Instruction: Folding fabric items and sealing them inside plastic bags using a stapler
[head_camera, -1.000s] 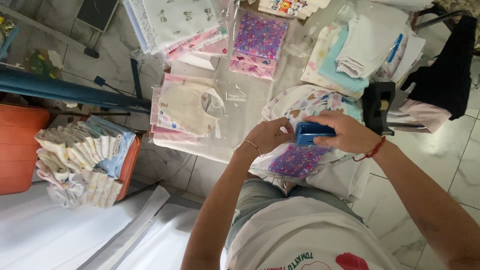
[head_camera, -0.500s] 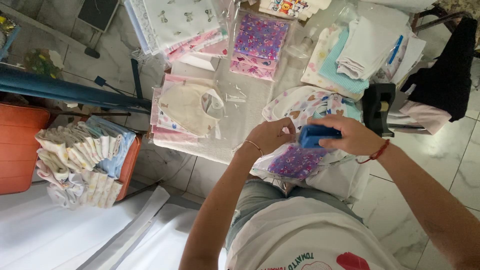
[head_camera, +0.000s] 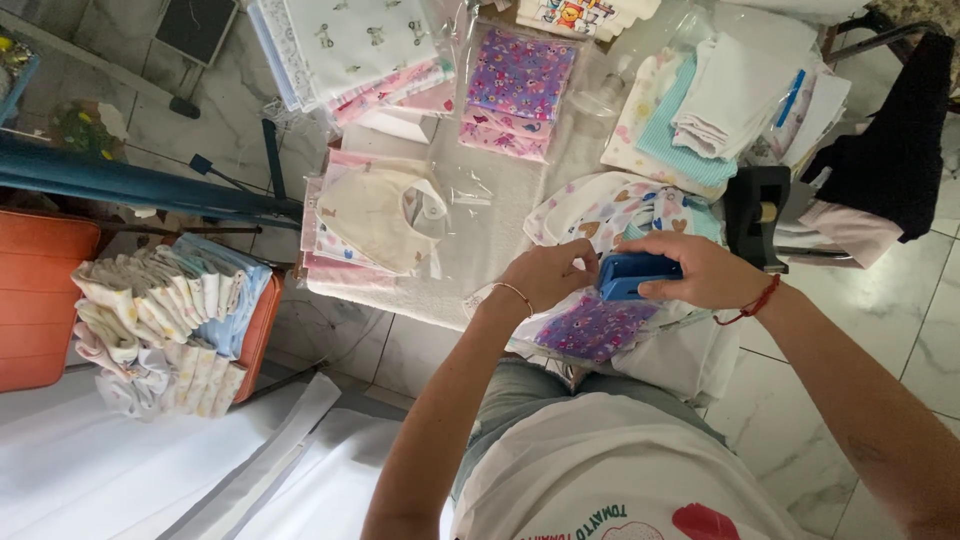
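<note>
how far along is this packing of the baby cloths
Done, by the look of it: several sets already sit in clear bags, like the purple print pack and the bib pack. In hand: the right hand holds a blue tool over a bagged purple cloth while the left hand steadies it. Left: loose folded cloths on the table and a stack on the orange stool.

Pale marble-tiled floor (head_camera: 930, 350), orange crate (head_camera: 35, 300) beside a cluttered table (head_camera: 500, 240).
</note>
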